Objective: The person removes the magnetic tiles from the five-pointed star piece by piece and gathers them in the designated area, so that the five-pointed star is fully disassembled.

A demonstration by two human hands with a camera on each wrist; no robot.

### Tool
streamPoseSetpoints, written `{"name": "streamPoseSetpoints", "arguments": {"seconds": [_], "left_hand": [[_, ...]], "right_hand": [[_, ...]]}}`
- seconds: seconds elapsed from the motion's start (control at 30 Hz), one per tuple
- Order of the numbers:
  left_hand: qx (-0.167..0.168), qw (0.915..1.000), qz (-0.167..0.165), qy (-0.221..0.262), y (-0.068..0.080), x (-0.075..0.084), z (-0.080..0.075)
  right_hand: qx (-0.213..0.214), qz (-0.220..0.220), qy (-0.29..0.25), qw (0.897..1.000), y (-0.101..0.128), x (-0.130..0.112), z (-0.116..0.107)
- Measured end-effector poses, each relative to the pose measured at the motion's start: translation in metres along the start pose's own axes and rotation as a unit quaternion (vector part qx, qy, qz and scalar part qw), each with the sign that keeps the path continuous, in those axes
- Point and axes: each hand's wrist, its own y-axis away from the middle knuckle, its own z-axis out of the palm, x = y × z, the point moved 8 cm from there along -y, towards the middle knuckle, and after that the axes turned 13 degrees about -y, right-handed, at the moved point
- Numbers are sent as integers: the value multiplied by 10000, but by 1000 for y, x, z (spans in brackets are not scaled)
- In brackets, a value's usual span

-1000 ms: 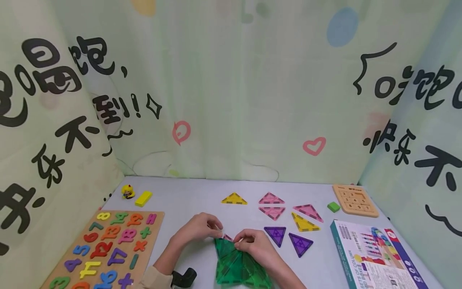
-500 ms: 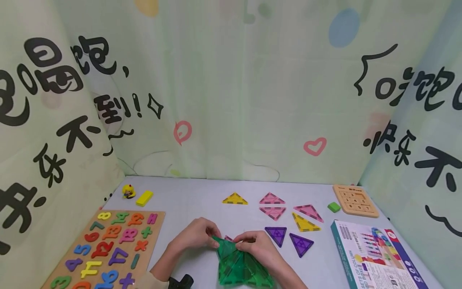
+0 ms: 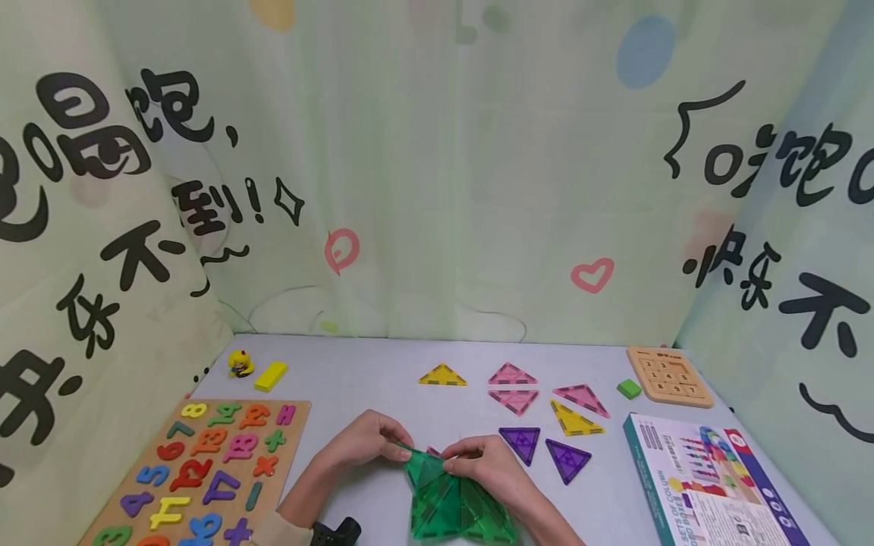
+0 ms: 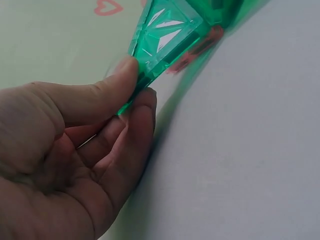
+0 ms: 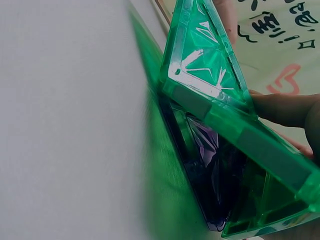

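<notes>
Green tile build [image 3: 460, 508]: stands on the near middle of the bench [image 3: 355, 371] between both hands, its far-left corner raised off the surface.
Left grip [image 3: 372, 440]: pinches that corner between thumb and fingers, probably to set the angle of the end tile without covering its face.
Right grip [image 3: 481, 462]: pinches the far edge, apparently steadying the build while the other side is handled.
Reddish piece [image 4: 197, 51]: shows just beneath the green edge in the left wrist view; whether it is joined there, I cannot tell.
Purple patch [image 5: 205, 142]: shows beneath the green edge in the right wrist view.
Since a second ago: the left fingertips have shifted from above the corner onto it, and the green tip reaches farther left; the right grip is nearly where it was.
Loose triangles: pink [image 3: 513, 401], yellow [image 3: 576, 419] and purple [image 3: 567, 460] ones lie flat and spread out at far right, perhaps for easy picking; their layout is unchanged.
Left side: number board [image 3: 271, 491], with a yellow block [image 3: 271, 376] and toy figure [image 3: 240, 363] beyond.
Right side: printed box [image 3: 717, 485], near; green block [image 3: 629, 389] and wooden board [image 3: 670, 377], far.
</notes>
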Motion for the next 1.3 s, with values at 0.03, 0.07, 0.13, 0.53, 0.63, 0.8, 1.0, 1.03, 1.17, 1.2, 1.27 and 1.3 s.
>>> {"name": "streamPoseSetpoints", "arguments": {"seconds": [0.03,0.07,0.13,0.53,0.63,0.8,1.0,1.03,1.17,1.2,1.27,1.3], "left_hand": [[-14,10000,-13,91,0,-1,0],[-19,9999,-9,137,0,-1,1],[-36,9997,-20,231,0,-2,1],[-23,9984,-96,549,1,-5,0],[-34,9977,-108,662,0,-6,0],[62,9948,-149,1001,-2,-11,-4],[512,9934,-310,976,-11,-13,-12],[587,9935,-360,909,-13,-13,-13],[850,9928,-530,663,-27,-11,-13],[900,9923,-587,618,-31,-10,-13],[999,9912,-689,533,-39,-9,-13],[1041,9907,-725,484,-44,-8,-14]], "right_hand": [[-14,11,-18,10000,0,0,0],[-29,22,-38,10000,0,0,0],[-40,36,-55,10000,0,1,0],[-68,31,-174,9998,0,0,0],[-62,38,-224,9997,-1,1,-1],[-120,16,-310,9994,-1,3,-1],[-93,42,-239,9997,2,3,-1],[-84,46,-242,9997,2,3,-2],[-66,108,-272,9995,4,4,-2],[-60,134,-280,9995,4,4,-2],[-60,166,-310,9994,6,4,-2],[-55,167,-315,9993,6,4,-2]]}}
